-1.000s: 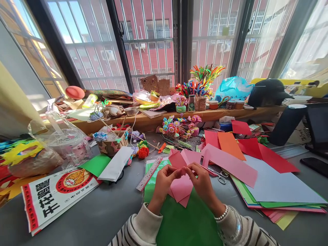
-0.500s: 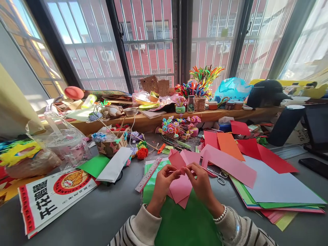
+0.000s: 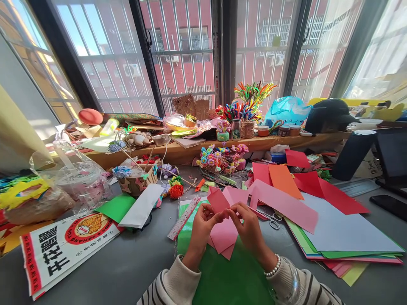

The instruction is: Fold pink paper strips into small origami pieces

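Observation:
My left hand point(image 3: 205, 224) and my right hand point(image 3: 246, 222) meet at the middle, thumbs and forefingers pinched on a folded piece of pink paper point(image 3: 216, 199). One corner of it sticks up above the left fingers; its lower part is hidden by them. Just beneath lie light pink paper squares point(image 3: 224, 237), overlapping on a glossy green sheet point(image 3: 232, 279). To the left of my left hand a patterned ruler point(image 3: 184, 218) lies slanted. Scissors point(image 3: 274, 221) rest on the desk right of my right hand, partly under pink paper.
A stack of coloured paper point(image 3: 346, 224) and a long pink strip point(image 3: 286, 203) lie at the right. At the left are a printed paper bag point(image 3: 68, 250), a folded white paper point(image 3: 141, 207) and a green one point(image 3: 116, 207). Pipe-cleaner flowers point(image 3: 219, 157) stand behind; a phone point(image 3: 389, 206) lies far right.
Both hands stay in nearly the same place, still pinching the pink paper. Its raised corner has shifted slightly left, and the fingers have moved a little. The view has shifted slightly.

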Demonstrator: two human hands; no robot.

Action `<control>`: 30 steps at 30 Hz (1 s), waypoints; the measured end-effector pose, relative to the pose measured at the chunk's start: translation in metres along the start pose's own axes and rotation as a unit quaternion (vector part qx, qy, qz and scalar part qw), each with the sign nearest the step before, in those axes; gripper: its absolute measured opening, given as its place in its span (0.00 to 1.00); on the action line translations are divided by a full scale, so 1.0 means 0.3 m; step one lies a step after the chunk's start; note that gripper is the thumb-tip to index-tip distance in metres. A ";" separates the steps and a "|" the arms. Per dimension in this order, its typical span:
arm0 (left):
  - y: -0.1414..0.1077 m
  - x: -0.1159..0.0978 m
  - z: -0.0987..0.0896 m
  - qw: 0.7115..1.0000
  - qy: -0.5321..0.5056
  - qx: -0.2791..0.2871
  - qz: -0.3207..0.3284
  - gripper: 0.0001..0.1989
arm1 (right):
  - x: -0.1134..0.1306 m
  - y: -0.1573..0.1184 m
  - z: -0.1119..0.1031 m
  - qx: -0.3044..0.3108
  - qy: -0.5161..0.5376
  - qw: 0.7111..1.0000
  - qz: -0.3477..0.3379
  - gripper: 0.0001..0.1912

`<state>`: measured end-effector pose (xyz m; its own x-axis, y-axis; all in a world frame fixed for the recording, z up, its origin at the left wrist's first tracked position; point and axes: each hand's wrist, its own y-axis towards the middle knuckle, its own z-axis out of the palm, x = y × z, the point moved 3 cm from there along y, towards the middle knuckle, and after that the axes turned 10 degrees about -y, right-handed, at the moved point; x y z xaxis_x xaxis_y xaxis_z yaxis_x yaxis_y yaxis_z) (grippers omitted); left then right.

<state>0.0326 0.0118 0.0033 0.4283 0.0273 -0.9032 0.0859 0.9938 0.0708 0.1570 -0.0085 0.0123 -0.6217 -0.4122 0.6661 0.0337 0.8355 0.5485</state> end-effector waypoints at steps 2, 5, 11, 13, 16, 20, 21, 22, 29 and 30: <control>0.000 0.003 0.002 1.000 -0.018 -0.004 -0.007 0.20 | 0.001 0.001 -0.001 -0.003 0.000 1.000 0.000 0.12; -0.001 0.004 0.006 1.000 -0.022 -0.006 -0.014 0.26 | 0.003 0.002 -0.002 -0.007 -0.002 1.000 0.000 0.12; -0.004 -0.005 0.010 1.000 -0.018 -0.003 -0.012 0.31 | -0.001 0.003 0.002 -0.014 -0.008 1.000 -0.007 0.13; -0.005 -0.009 0.010 1.000 -0.009 0.005 -0.014 0.31 | -0.005 0.004 0.003 -0.014 -0.005 1.000 -0.008 0.14; -0.007 -0.012 0.012 1.000 -0.004 0.015 -0.024 0.29 | -0.010 0.005 0.006 -0.006 0.002 1.000 -0.003 0.13; -0.005 -0.010 0.010 0.999 -0.012 0.005 -0.030 0.28 | -0.015 0.006 0.008 0.001 0.005 1.000 0.006 0.13; -0.004 -0.009 0.007 0.999 -0.013 -0.003 -0.029 0.28 | -0.015 0.007 0.009 0.005 0.009 1.000 0.009 0.13; -0.003 -0.008 0.004 0.999 -0.015 -0.014 -0.028 0.27 | -0.016 0.007 0.010 0.011 0.014 1.000 0.013 0.13; 0.002 0.005 -0.012 0.999 -0.012 -0.018 -0.048 0.24 | -0.025 0.006 0.019 0.032 0.042 0.998 0.039 0.13; 0.003 0.007 -0.013 0.999 -0.009 -0.011 -0.049 0.22 | -0.028 0.006 0.021 0.033 0.040 0.998 0.041 0.14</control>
<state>0.0301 0.0131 -0.0002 0.4350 -0.0724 -0.8975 0.1089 0.9937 -0.0274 0.1574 -0.0013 0.0046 -0.5551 -0.3675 0.7462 0.0287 0.8881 0.4587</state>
